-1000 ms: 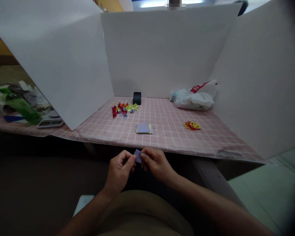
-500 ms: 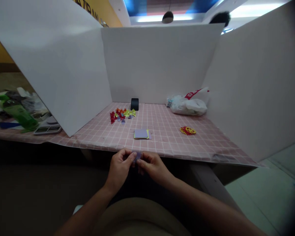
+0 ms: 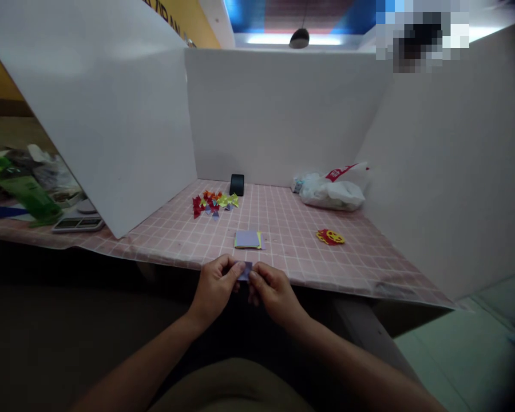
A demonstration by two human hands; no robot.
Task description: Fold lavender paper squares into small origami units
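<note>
A small piece of purple paper [image 3: 246,271] is held between my two hands, just off the table's front edge. My left hand [image 3: 218,285] pinches its left side, thumb on top. At its right side my right hand [image 3: 273,289] has thumb and fingers closed on the edge. Fingers cover parts of the paper, so its folds cannot be made out. Beyond the hands lies a stack of square paper sheets [image 3: 247,239], purple on top with yellow and green edges showing. Farther back is a pile of small folded paper pieces [image 3: 212,203] in red, orange, yellow and purple.
White panels [image 3: 283,114] wall the pink checked table [image 3: 278,226] on three sides. A black object [image 3: 237,185] stands at the back, a white plastic bag [image 3: 332,191] back right. Yellow and red cut-outs [image 3: 331,237] lie right. Left outside are a green bottle [image 3: 30,194] and a scale [image 3: 78,223].
My hands have moved slightly apart, and more of the purple paper shows between them. The camera view has shifted a little. Objects on the table stay in place.
</note>
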